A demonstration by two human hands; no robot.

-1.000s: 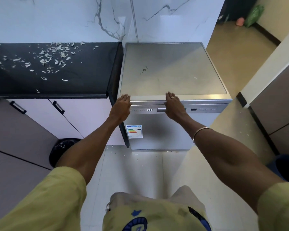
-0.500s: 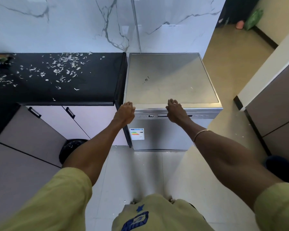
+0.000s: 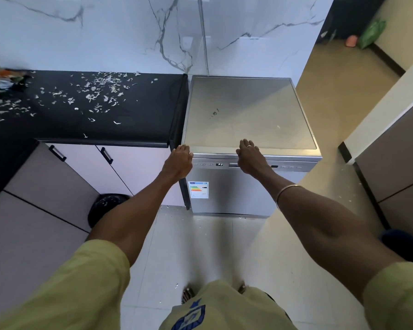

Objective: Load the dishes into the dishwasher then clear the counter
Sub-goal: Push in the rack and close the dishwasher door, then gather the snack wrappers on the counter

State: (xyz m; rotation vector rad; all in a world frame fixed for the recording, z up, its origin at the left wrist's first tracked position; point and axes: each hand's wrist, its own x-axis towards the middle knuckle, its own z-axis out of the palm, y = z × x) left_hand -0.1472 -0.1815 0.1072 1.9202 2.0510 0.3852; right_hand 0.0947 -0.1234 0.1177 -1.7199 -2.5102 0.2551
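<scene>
The silver dishwasher (image 3: 229, 186) stands with its door closed, right of the black counter (image 3: 129, 129); its panel display reads P2. My left hand (image 3: 178, 161) rests on the top front left corner of the machine, fingers bent over the edge. My right hand (image 3: 249, 158) lies over the top front edge near the middle, fingers stretched onto the lid, palm above the control strip. Neither hand holds anything. No dishes are in view.
White scraps (image 3: 98, 96) are strewn over the counter, and a pile of colourful litter (image 3: 3, 79) sits at its far left. A black bin (image 3: 105, 208) stands on the floor below the cabinets. Another cabinet unit (image 3: 391, 167) flanks the right.
The view has pulled back, so the dishwasher appears farther off. Both hands stay on its top front edge, the left fingers now more bent at the corner.
</scene>
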